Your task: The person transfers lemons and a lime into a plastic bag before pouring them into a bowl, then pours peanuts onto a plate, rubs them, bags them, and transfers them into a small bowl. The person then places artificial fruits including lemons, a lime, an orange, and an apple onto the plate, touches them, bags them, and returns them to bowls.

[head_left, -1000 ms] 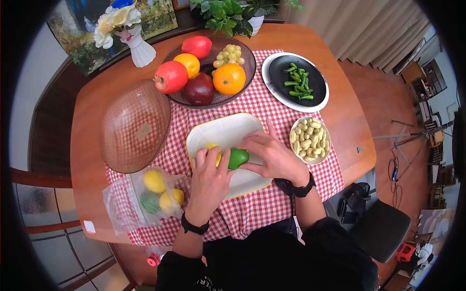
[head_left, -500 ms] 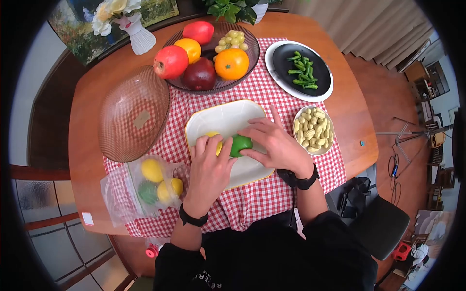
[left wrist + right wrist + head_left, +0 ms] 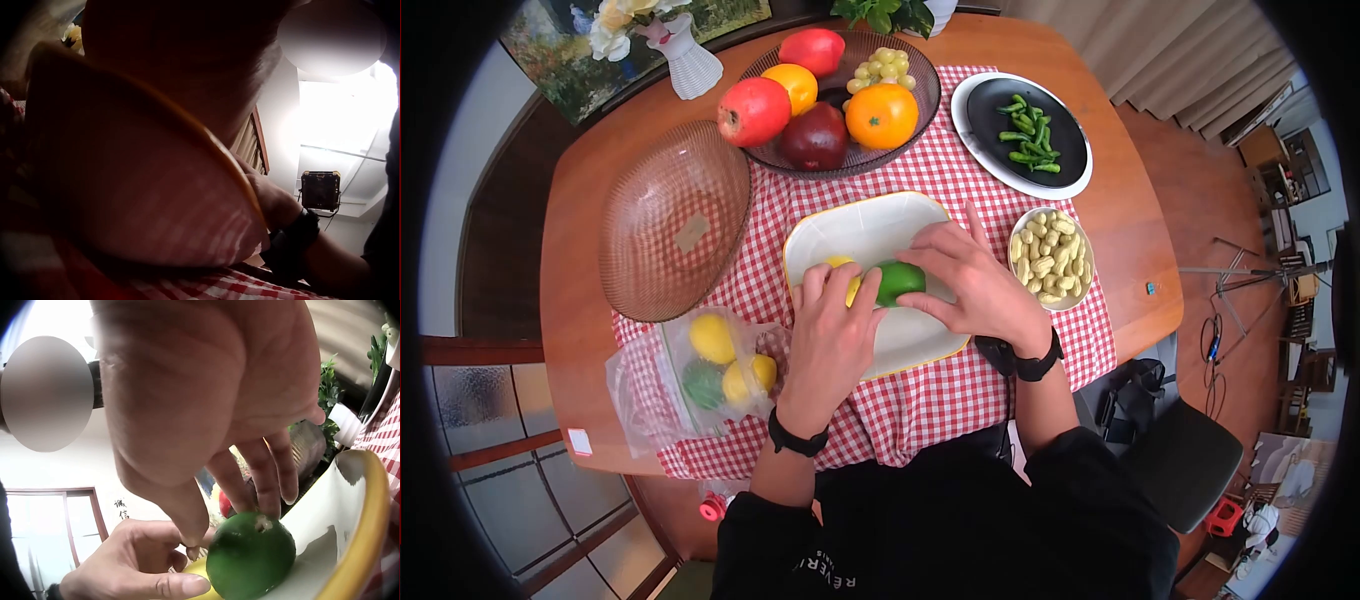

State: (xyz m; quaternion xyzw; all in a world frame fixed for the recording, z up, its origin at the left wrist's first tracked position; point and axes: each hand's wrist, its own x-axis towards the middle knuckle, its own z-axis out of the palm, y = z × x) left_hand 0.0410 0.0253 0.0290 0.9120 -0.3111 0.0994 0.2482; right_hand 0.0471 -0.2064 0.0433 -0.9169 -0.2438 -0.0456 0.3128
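A white baking dish (image 3: 870,216) with a yellow rim lies on the checked cloth in front of the person. Over its middle, the right hand (image 3: 975,285) holds a green lime (image 3: 900,284) between thumb and fingers, seen close up in the right wrist view with its stem end (image 3: 263,525) showing. The left hand (image 3: 835,325) grips a yellow lemon (image 3: 837,262) right beside the lime, its fingers covering most of the fruit. In the left wrist view the dish's side wall (image 3: 156,187) fills much of the dark picture.
A clear bag (image 3: 640,385) with lemons and a green fruit lies front left, below an amber glass bowl (image 3: 645,240). Behind stands a fruit bowl (image 3: 850,172). To the right are a bowl of peanuts (image 3: 1050,258) and a black plate (image 3: 990,115) with green peppers.
The head view has tilted, so the table sits higher in the picture. Both hands stay on the lemon and the lime, and a little more of the lime shows.
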